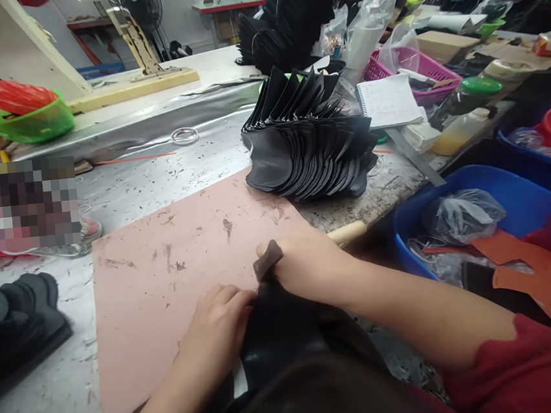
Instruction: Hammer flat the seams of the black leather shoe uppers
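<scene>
In my right hand (305, 265) is a hammer with a dark brown head (268, 261) and a pale wooden handle (349, 232); the fist is closed close to the head. Just below it, a black leather piece (280, 326) hangs over the bench's near edge towards my lap. My left hand (221, 319) pinches the leather's left edge, its fingertips partly hidden. Both hands are at the near side of a pinkish board (139, 304) marked with dark smears.
A fanned stack of black leather pieces (309, 151) stands behind the board. More dark pieces (18, 316) lie at left. A notebook (387, 101) and a pink basket (418, 72) sit at the back right. A blue tub (401, 246) with scraps stands beside the bench.
</scene>
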A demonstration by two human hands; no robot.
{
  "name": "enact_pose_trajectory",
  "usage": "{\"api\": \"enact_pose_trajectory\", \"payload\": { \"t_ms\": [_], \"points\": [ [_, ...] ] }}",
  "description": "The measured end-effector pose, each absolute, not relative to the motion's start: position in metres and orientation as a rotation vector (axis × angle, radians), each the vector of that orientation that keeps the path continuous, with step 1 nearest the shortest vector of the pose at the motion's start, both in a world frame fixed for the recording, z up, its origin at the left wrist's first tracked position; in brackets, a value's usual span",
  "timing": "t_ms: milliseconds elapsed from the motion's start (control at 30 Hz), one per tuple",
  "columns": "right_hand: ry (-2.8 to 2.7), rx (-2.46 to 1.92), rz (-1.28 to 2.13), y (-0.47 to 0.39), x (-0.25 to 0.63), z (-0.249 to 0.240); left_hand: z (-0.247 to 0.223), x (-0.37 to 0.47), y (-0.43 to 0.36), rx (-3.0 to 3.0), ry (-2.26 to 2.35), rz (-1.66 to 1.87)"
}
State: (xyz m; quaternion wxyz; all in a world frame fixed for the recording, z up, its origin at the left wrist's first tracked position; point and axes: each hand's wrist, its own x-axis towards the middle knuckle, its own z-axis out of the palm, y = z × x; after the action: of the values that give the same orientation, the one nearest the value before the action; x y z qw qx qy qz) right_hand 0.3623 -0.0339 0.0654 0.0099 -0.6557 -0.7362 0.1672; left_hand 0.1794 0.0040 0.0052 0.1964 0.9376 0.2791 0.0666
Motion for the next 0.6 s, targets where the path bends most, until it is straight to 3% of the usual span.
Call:
{"api": "enact_pose_trajectory", "payload": {
  "t_ms": [400,600],
  "points": [
    [-2.342,-2.086,0.659,-0.037,0.35,0.066,0.007,0.167,0.001,2.558,0.844,0.134],
    [-2.342,-1.967,0.551,-0.038,0.341,0.061,0.006,0.156,-0.005,2.576,0.841,0.193]
  ]
}}
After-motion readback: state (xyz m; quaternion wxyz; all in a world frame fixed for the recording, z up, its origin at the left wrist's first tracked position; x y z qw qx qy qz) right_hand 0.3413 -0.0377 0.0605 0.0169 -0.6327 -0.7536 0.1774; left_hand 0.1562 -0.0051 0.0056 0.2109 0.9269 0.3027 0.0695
